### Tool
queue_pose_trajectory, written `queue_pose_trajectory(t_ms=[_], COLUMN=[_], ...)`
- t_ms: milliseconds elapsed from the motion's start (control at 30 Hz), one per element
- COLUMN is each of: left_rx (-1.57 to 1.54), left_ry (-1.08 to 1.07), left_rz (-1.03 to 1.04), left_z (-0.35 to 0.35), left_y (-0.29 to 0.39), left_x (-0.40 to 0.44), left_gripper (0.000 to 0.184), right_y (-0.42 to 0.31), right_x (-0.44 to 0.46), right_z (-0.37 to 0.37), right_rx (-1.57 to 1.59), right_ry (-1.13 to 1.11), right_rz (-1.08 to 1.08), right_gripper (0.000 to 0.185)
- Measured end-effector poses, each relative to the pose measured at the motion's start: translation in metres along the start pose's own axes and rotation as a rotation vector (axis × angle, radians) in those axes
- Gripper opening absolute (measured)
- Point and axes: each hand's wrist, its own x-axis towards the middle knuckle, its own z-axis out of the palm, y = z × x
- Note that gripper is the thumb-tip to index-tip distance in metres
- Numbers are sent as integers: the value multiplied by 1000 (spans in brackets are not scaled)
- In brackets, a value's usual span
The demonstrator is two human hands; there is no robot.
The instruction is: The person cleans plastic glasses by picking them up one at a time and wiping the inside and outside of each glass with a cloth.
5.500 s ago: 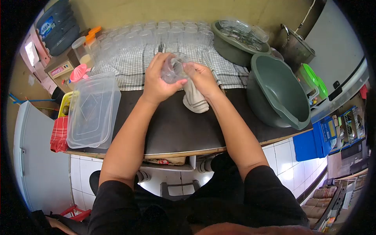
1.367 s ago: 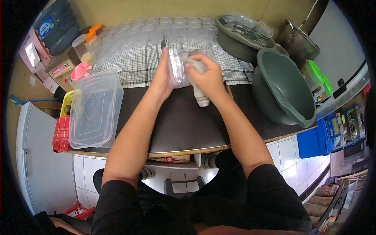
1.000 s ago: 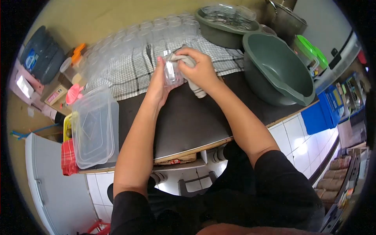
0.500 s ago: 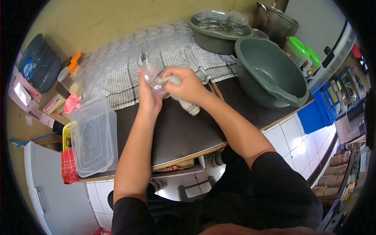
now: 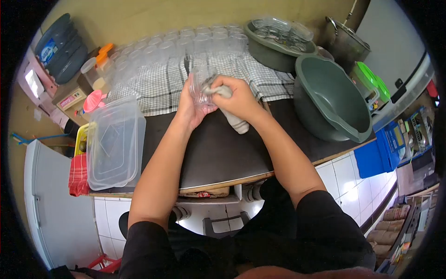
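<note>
Tilted over the dark table (image 5: 218, 158), a clear plastic jar (image 5: 200, 76) rests in my left hand (image 5: 188, 109), whose fingers wrap round its side. My right hand (image 5: 239, 100) grips a pale grey cloth (image 5: 236, 122) and presses a bunched part of it against the jar. The loose end of the cloth hangs below my right hand. Behind my hands a black-and-white checkered cloth (image 5: 155, 95) lies spread, with rows of similar clear jars (image 5: 186, 45) standing on it.
Right of my hands stands a large grey-green tub (image 5: 332, 100); behind it another tub (image 5: 269, 58) holds several clear jars. A translucent plastic container (image 5: 116, 149) lies on the left, beside a pink funnel (image 5: 94, 101) and a red cloth (image 5: 79, 174). A big metal pot (image 5: 348, 39) stands at the back right.
The camera view has shifted, so the table and tubs sit differently in frame. Both hands still hold the jar and the cloth, with the cloth slightly turned against the jar.
</note>
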Motion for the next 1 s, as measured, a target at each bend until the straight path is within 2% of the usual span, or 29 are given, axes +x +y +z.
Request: queue_pose_trajectory(t_ms=[67, 100, 133, 200, 267, 333, 400, 433, 467, 533, 600, 767, 833, 867, 933, 967, 1000], left_rx=[57, 116, 117, 338, 299, 244, 180, 115, 113, 59, 40, 158, 123, 93, 8, -75, -77], left_ry=[-22, -55, -54, -191, -274, -229, -156, -85, -82, -62, -56, -197, -186, -173, -139, -105, -102], left_rz=[0, -10, -13, -115, -165, -56, -3, 47, 52, 132, 152, -64, -44, -26, 15, 49, 51], left_z=[-6, -9, -13, -15, -18, 0, 0, 0, -6, -19, -15, -12, -7, -5, -2, 0, 1], left_y=[1, 1, 2, 8, 7, 9, 6, 6, 6, 7, 9, 4, 0, -1, 4, 5, 7], left_x=[3, 4, 6, 7, 6, -6, -2, 1, 5, 13, 10, 6, 4, 3, 2, 0, -1], left_gripper=[81, 81, 81, 81, 79, 75, 74, 73, 73, 73, 74, 75, 75, 75, 75, 76, 76], right_y=[1, 0, -1, 1, 5, 4, -3, 0, 0, 1, -2, 1, 1, 2, 2, -8, -10], right_x=[0, 0, 2, 6, 10, 8, 1, 1, 0, -2, -2, 7, 8, 7, 5, 3, 2], right_z=[-2, -8, -16, -24, -25, -20, -9, -2, 1, 5, 1, -22, -22, -18, -11, -12, -12], right_rx=[-36, -33, 10, 52, 34, 42, 86, 46, 46, -9, -3, 55, 75, 73, 12, 59, 60], right_ry=[-166, -167, -137, -95, 212, 237, 201, 106, 100, -140, -171, 99, 224, 219, 58, -61, -66], right_rz=[7, 8, 55, 107, -64, -64, 30, -41, -43, -32, 11, -6, -1, -3, -56, 28, 28], right_gripper=[15, 15, 15, 16, 15, 16, 15, 16, 16, 17, 17, 17, 18, 18, 17, 16, 16])
